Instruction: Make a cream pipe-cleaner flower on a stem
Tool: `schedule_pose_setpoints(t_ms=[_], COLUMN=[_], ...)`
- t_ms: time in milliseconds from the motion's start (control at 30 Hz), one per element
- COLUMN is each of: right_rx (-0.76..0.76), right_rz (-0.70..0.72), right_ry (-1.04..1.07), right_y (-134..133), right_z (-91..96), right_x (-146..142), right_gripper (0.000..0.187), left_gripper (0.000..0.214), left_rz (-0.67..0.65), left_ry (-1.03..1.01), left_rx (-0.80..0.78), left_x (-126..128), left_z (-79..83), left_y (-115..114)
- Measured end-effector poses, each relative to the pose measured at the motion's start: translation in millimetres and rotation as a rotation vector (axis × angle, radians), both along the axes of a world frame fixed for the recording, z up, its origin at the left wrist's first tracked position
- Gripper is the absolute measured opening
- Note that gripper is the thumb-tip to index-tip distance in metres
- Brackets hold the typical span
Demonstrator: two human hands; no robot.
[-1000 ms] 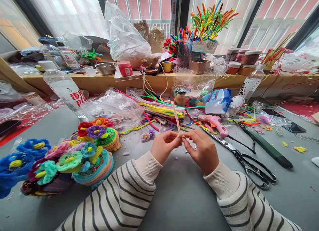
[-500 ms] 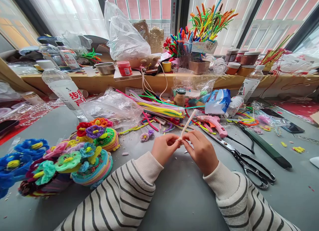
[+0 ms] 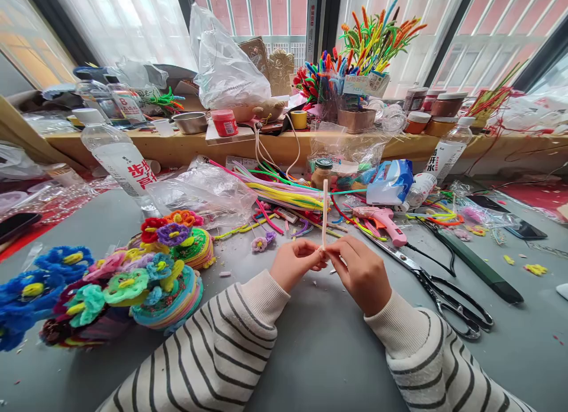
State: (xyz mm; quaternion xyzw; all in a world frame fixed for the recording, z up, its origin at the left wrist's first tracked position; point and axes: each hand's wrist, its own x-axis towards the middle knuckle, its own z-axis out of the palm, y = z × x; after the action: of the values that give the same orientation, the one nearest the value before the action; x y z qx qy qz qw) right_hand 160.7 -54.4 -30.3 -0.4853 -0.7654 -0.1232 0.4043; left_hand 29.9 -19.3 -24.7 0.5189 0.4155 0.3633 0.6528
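Between my two hands a pale cream pipe cleaner stands upright, its lower end pinched at the fingertips. My left hand is closed, thumb and forefinger on the base of the stem. My right hand is closed too, its fingertips meeting the left ones at the same spot. The fingers hide most of the lower end. Left of my hands sit round pipe-cleaner cakes with flowers on top. A pink glue gun and large black-handled scissors lie to the right.
Loose coloured pipe cleaners and a clear plastic bag lie beyond my hands. Water bottles stand at left and right. A dark green bar lies right of the scissors. Jars and a pot of pipe cleaners line the back ledge.
The pipe cleaner has swung from leaning right to nearly vertical. Both hands stay together at its base, with the right fingers slightly shifted. The view has moved a little.
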Motion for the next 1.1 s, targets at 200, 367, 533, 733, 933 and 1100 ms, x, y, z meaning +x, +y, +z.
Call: schedule_pose_setpoints(t_ms=[200,367,533,733,933,1100], right_rx=[0.076,-0.069,-0.234,-0.270,-0.246,-0.196], right_rz=[0.043,0.105,0.125,0.078,0.064,0.045], right_ry=[-0.031,0.182,0.383,0.509,0.492,0.417], right_y=[-1.1,1.5,4.0,4.2,2.9,1.8], right_z=[0.5,1.9,0.0,0.0,-0.6,-1.9], right_x=[4.6,6.5,6.6,8.1,7.5,6.3], right_gripper=[0.011,0.010,0.010,0.008,0.008,0.009], left_gripper=[0.023,0.021,0.024,0.023,0.025,0.028], left_rz=[0.033,0.042,0.021,-0.024,-0.038,-0.057], left_ry=[-0.050,-0.029,-0.042,-0.150,-0.089,0.058], left_rx=[-0.057,-0.002,0.028,-0.098,-0.024,0.192], left_x=[0.3,0.7,1.9,-0.5,-1.1,1.1], left_z=[5.8,5.4,5.8,8.2,9.8,5.8], left_y=[-2.5,-3.6,-4.1,-3.2,-5.3,-7.5])
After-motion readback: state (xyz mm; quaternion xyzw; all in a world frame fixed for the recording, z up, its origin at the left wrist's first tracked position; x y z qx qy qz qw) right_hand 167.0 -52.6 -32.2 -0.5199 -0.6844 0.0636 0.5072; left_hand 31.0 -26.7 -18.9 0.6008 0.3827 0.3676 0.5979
